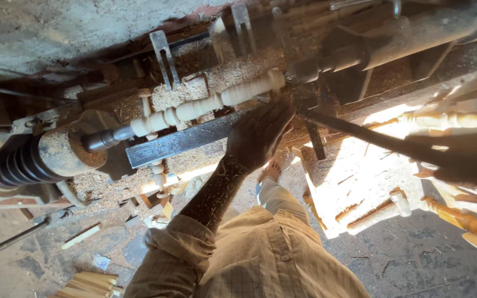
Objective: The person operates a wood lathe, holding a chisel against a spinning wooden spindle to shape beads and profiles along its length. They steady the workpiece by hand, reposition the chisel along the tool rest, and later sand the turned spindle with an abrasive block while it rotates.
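A pale turned wooden spindle (205,105) is mounted on a wood lathe, between the headstock (56,152) on the left and the tailstock (349,55) on the right. My left hand (260,132), dusted with sawdust, lies over the front end of a long dark chisel (360,135). It presses the chisel down by the steel tool rest (172,142), close to the spindle's right end. My right hand (465,157) is in deep shadow at the right and grips the chisel's handle end.
Sawdust covers the lathe bed (238,72) and the ground. A grooved dark pulley (17,168) sits at the far left. Finished turned spindles (454,118) lie at the right, and another spindle (470,223) lies below them. Cut wooden sticks (89,284) are piled at the bottom left.
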